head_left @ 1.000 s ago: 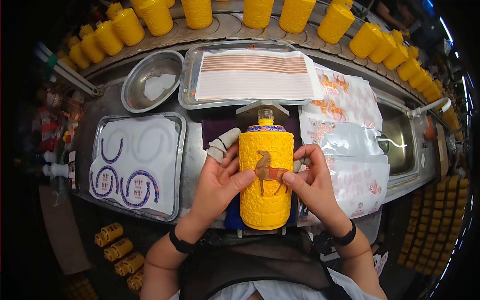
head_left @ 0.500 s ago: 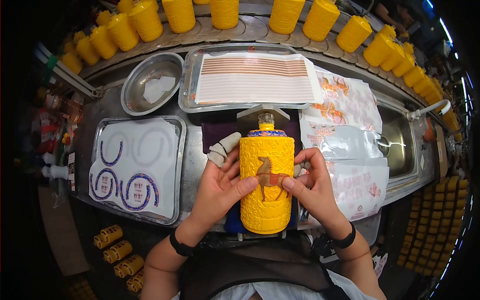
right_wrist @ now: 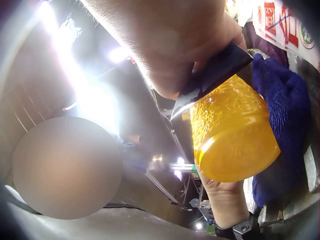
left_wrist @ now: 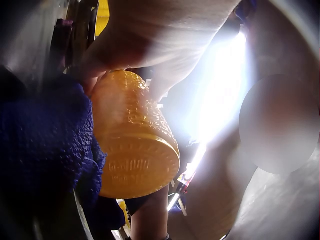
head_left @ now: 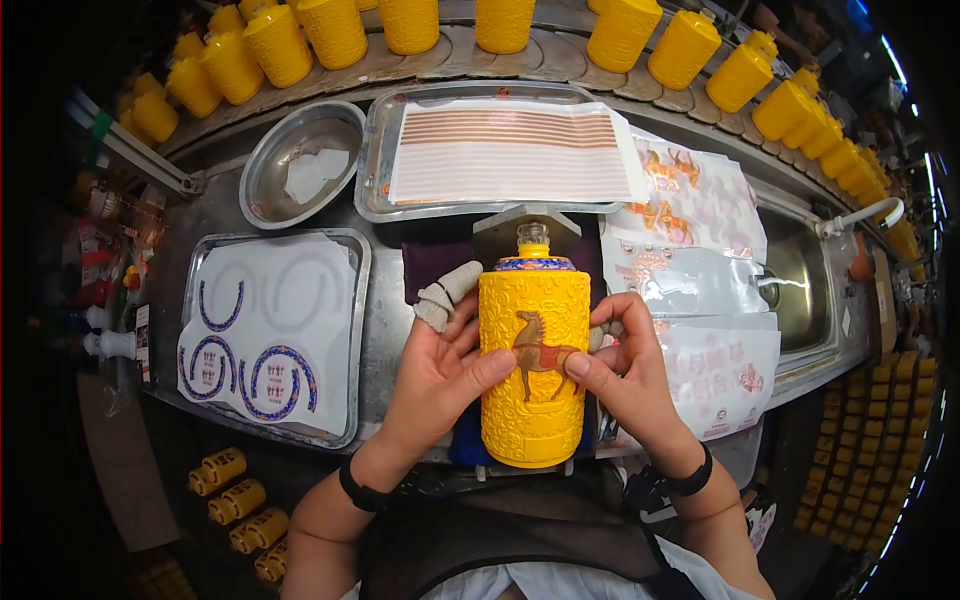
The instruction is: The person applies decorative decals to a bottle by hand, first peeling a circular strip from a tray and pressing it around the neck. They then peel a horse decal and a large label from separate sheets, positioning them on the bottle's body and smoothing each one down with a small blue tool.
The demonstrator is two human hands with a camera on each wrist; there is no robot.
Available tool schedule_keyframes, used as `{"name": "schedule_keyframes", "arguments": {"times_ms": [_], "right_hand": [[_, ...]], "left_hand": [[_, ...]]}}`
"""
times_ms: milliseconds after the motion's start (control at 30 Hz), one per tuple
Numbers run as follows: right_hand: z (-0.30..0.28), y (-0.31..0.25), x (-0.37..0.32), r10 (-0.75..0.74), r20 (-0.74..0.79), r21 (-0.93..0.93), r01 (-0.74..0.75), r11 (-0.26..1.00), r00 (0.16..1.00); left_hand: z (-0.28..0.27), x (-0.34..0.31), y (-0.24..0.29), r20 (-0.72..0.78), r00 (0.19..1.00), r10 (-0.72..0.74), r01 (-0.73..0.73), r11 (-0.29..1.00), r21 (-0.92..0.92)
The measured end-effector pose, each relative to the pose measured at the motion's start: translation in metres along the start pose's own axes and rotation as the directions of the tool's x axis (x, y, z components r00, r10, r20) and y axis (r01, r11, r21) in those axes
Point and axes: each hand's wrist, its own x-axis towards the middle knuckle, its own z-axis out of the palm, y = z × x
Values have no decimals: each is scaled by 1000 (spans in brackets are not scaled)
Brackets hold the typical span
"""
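Note:
A yellow embossed bottle stands in front of the person, its clear neck pointing away and a blue patterned band round its shoulder. A brown horse decal with a red saddle lies on its front. The left hand grips the bottle's left side, thumb on the decal's left edge, with grey cloth round one finger. Opposite, the right hand holds the right side, its thumb at the horse's rear. In the right wrist view a dark flat piece lies between hand and bottle; I cannot tell what it is.
On the left, a metal tray carries sheets of blue arc decals. Behind it is a metal bowl. A tray of striped sheets stands behind the bottle. Decal sheets, then a sink, lie right. A conveyor carries yellow bottles.
The held bottle and its horse decal have shifted slightly toward the person, then stayed nearly still. Both thumbs remain on the decal. The conveyor bottles have moved to the right.

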Motion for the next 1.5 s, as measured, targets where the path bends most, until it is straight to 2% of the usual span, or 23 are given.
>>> {"name": "schedule_keyframes", "arguments": {"times_ms": [200, 267, 367, 600, 700, 767, 1167, 1500], "right_hand": [[1, -3, 0, -5, 7, -4, 5, 1000, 1000], [-1, -10, -1, 40, 31, 63, -42, 997, 999], [-6, -6, 0, 58, 20, 74, -59, 995, 998], [-2, -9, 0, 41, 33, 92, -44, 995, 999], [0, -2, 2, -33, 9, 76, 32, 997, 999], [-1, -1, 2, -28, 11, 84, 27, 996, 1000], [-3, 4, 1, -18, 13, 28, 18, 999, 1000], [-12, 8, 0, -29, 48, 127, 22, 992, 998]], "left_hand": [[-1, 0, -1, 2, 1000, 13, -13, 1000, -12], [-5, 0, -5, -1, 999, 33, -33, 999, -31], [-4, 1, 1, -58, 997, -56, 48, 990, -134], [1, -1, -1, -39, 999, 12, -13, 1000, -25], [4, 0, -3, -32, 999, 37, -37, 999, 4], [5, 1, -5, -36, 998, 57, -56, 998, 11], [7, 0, -2, -73, 997, 31, -28, 999, 38], [8, 0, -7, -50, 997, 59, -55, 997, 61]]}}
